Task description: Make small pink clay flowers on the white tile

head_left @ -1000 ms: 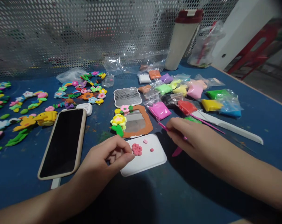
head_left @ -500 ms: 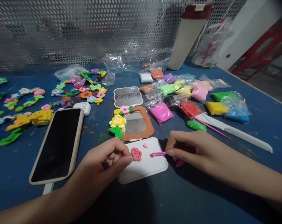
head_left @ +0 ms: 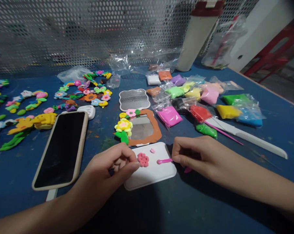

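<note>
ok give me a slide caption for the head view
Right hand holds a pink tool over a white tray bearing a coral flower.

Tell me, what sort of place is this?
Probably a craft table, though I can't tell whether it's in a home or a workshop. Little bags of colourful, clay-like stuff lie about, a mirror is trimmed with puffy flowers, and the right hand holds a pink tool.

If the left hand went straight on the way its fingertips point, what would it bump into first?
Most likely the coral-pink clay flower on the white rounded panel: the thumb and index fingertips of the left hand sit close by its petals, though whether they touch is unclear.
</note>
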### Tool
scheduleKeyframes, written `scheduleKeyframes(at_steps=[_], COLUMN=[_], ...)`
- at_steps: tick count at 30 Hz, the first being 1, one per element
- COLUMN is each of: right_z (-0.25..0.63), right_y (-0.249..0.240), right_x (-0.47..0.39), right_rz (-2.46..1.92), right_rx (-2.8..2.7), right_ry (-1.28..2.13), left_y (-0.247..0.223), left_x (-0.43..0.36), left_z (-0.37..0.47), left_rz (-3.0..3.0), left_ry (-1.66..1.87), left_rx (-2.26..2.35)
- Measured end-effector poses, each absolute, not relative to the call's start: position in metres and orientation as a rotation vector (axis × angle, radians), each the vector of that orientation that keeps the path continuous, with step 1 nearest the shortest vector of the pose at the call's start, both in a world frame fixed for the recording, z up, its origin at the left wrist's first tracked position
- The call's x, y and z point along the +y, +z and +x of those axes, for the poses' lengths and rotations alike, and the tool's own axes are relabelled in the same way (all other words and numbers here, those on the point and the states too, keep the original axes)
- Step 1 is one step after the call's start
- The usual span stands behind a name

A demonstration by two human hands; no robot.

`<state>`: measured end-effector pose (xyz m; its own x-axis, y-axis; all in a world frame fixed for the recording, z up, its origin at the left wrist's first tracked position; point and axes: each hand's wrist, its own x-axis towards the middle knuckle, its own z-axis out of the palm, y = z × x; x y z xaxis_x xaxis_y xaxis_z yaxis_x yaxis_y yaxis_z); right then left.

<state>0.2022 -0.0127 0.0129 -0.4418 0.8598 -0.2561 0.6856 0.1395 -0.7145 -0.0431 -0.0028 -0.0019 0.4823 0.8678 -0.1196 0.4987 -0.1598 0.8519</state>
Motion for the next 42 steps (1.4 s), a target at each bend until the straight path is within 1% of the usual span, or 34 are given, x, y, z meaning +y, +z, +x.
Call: scheduleKeyframes(at_steps=[4,9,14,21,26,37,42], right_z=[0.2,0.197,0.2,0.21,0.205,0.18,0.177], right_y=[0.014,0.015,0.013,0.015,0.021,0.025,0.024], right_x=[-0.014,-0.015,-0.014,-0.014,-0.016,-0.028,-0.028], right_rz=[-1.526,-1.558,-1.568,-1.473,-1.435,-1.354,-1.338], right_rx=[-2.226,-2.247,-2.274,-2.132,-2.048,-2.119,-2.158], right_ry=[1.177,1.073,1.066,1.25,1.261,1.023,0.973], left_y=[-0.002,-0.002,-0.001,-0.001,-0.002,0.003,0.003], left_x=[-0.004,-0.004,-0.004,-0.006,-0.005,-0.012,-0.012], left_z=[-0.043,-0.042,-0.042,-0.041,-0.044,-0.044,-0.043], left_rz=[1.811,1.827,1.801,1.634,1.782,1.839,1.89], left_ry=[0.504,0.482,0.49,0.502,0.527,0.545,0.514], left_rx=[1.149,1.176,1.192,1.157,1.13,1.083,1.05])
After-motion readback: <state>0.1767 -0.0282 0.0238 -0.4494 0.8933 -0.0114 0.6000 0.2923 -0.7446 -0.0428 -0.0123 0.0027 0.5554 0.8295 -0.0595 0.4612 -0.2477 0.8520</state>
